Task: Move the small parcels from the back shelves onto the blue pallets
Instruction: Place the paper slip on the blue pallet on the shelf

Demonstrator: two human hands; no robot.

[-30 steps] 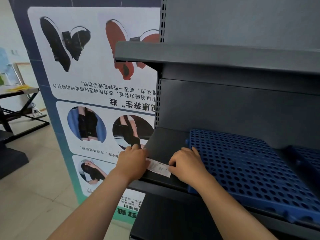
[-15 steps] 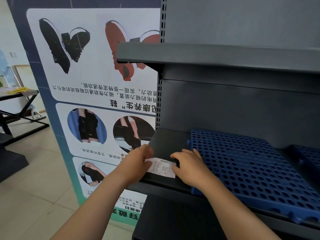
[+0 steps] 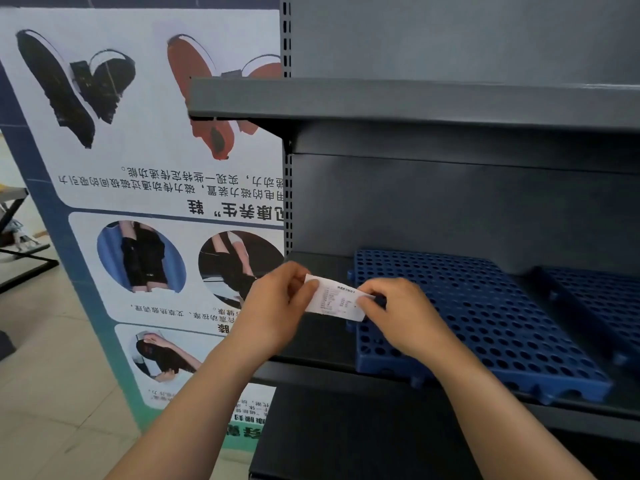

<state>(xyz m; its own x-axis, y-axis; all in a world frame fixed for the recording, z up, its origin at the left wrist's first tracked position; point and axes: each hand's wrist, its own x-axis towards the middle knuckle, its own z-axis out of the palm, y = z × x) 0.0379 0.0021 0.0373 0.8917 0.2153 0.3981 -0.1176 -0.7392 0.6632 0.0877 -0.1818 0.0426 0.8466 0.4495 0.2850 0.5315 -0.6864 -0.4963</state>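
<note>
A small white printed paper slip (image 3: 334, 299) is held between both hands just above the dark shelf. My left hand (image 3: 273, 306) pinches its left end and my right hand (image 3: 398, 313) pinches its right end. Immediately to the right, a perforated blue pallet (image 3: 485, 317) lies flat on the dark grey shelf (image 3: 322, 344). A second blue pallet (image 3: 602, 299) lies further right, partly cut off by the frame edge. No parcels are visible on either pallet.
Another dark shelf board (image 3: 415, 102) juts out above at head height. A standing poster panel with shoe pictures (image 3: 138, 202) closes off the left side of the rack. A black-framed table (image 3: 14, 237) stands on the tiled floor at far left.
The slip lay flat near the shelf's front edge under both hands; now both hands have lifted it off the shelf and hold it up, tilted, slightly higher and further in.
</note>
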